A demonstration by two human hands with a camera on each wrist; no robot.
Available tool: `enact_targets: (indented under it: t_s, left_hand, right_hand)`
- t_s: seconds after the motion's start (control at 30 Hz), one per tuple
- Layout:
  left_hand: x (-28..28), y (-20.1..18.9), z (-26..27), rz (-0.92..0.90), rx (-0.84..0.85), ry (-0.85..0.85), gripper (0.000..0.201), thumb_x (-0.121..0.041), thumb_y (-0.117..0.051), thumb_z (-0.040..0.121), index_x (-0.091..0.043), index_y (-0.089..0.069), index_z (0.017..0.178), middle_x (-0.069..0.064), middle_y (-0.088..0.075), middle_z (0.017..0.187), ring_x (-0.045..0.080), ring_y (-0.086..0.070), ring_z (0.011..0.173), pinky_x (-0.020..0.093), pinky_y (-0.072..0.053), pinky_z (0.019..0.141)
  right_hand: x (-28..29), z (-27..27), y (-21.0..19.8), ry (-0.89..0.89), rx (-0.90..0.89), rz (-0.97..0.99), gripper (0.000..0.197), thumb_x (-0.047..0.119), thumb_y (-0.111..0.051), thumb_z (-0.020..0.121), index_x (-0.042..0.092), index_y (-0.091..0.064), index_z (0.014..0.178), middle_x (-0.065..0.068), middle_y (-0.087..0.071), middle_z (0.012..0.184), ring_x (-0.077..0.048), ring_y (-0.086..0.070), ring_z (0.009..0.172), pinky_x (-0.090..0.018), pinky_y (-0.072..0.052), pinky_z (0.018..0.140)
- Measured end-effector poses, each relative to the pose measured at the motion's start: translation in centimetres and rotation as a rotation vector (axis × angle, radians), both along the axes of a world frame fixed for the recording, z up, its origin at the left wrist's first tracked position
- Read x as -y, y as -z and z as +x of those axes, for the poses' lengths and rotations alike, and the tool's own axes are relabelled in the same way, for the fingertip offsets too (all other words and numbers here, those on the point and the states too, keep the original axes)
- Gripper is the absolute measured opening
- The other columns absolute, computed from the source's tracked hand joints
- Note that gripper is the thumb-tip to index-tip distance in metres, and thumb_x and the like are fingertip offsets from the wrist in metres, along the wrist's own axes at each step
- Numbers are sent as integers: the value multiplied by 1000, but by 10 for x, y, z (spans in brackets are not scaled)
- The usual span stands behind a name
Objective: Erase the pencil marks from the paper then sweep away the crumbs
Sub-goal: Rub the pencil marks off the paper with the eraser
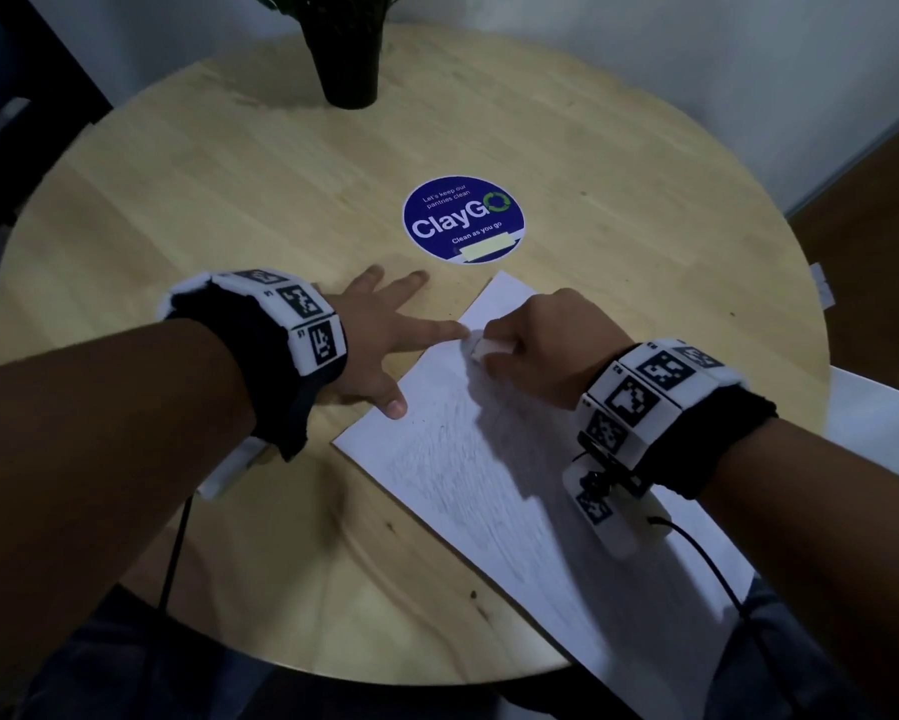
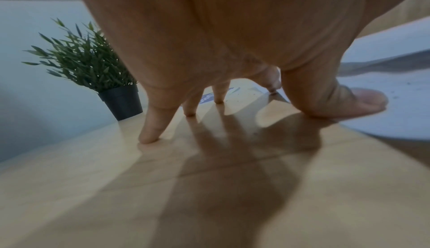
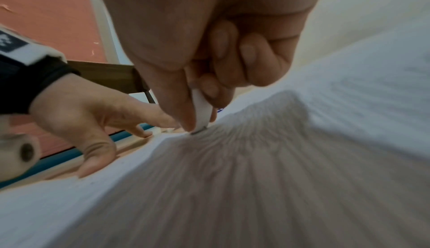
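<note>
A white sheet of paper (image 1: 530,491) covered in grey pencil shading lies slanted on the round wooden table (image 1: 229,200). My right hand (image 1: 535,350) pinches a white eraser (image 1: 489,348) between thumb and fingers and presses its tip (image 3: 201,123) on the paper near the far left edge. My left hand (image 1: 385,335) lies spread flat, fingers straight. Its thumb (image 2: 363,103) and index fingertip press on the paper's left edge, while the other fingers (image 2: 151,132) rest on the wood. A few dark crumbs (image 2: 395,94) dot the paper (image 2: 395,119).
A black pot with a green plant (image 1: 348,54) stands at the table's far edge. A round blue sticker (image 1: 463,218) lies in the middle of the table, just beyond both hands. The paper's near corner overhangs the table edge by my lap.
</note>
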State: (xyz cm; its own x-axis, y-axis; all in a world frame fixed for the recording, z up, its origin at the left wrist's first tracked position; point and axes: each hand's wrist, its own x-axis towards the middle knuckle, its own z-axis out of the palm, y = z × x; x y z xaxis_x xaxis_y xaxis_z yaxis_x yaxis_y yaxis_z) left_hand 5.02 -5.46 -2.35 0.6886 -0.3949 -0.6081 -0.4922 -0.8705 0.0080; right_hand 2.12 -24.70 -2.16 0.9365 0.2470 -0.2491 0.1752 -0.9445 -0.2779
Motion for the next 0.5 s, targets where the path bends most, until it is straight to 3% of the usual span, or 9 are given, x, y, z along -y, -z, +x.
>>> enact_targets:
  t_s: [0.1, 0.17, 0.27, 0.33, 0.4, 0.5]
  left_hand:
    - [3, -5, -2, 29, 1, 8, 98, -51, -70, 81, -60, 5, 143, -2, 25, 159, 37, 17, 146, 58, -12, 113]
    - [3, -7, -3, 30, 11, 15, 97, -51, -70, 81, -59, 3, 144, -2, 24, 159, 37, 16, 146, 55, -11, 114]
    - [5, -10, -4, 23, 15, 18, 97, -49, -71, 81, -57, 1, 146, -1, 23, 160, 34, 16, 147, 51, -10, 114]
    - [7, -13, -4, 31, 12, 25, 97, -48, -71, 81, -55, 0, 147, 0, 23, 160, 31, 16, 147, 49, -10, 114]
    - [8, -13, -3, 36, 11, 28, 98, -49, -72, 80, -55, -1, 147, 1, 22, 160, 33, 14, 147, 49, -12, 114]
    - [6, -9, 0, 27, 14, 20, 100, -51, -74, 76, -58, -2, 145, -1, 21, 160, 38, 10, 146, 53, -15, 113]
  right_hand:
    - [-7, -6, -2, -119, -16, 29, 21, 33, -53, 88, 23, -63, 73, -1, -52, 67, -24, -48, 70, -31, -40, 64]
    - [-8, -7, -3, -165, -21, 16, 17, 32, -55, 86, 21, -68, 85, -3, -57, 70, -24, -50, 71, -32, -44, 66]
    - [3, 4, -2, -8, 54, 25, 27, 31, -54, 86, 14, -54, 65, -7, -48, 61, -28, -46, 66, -29, -36, 58]
    - [3, 3, 0, -10, 53, 24, 32, 31, -54, 86, 17, -47, 59, -3, -43, 57, -27, -44, 64, -28, -32, 59]
    - [-3, -4, 1, -113, -3, 35, 23, 32, -56, 86, 24, -58, 64, 2, -48, 59, -23, -46, 66, -29, -36, 62]
    - [2, 1, -5, -57, 15, 30, 22, 32, -56, 87, 15, -69, 80, -3, -58, 65, -26, -52, 68, -31, -42, 62]
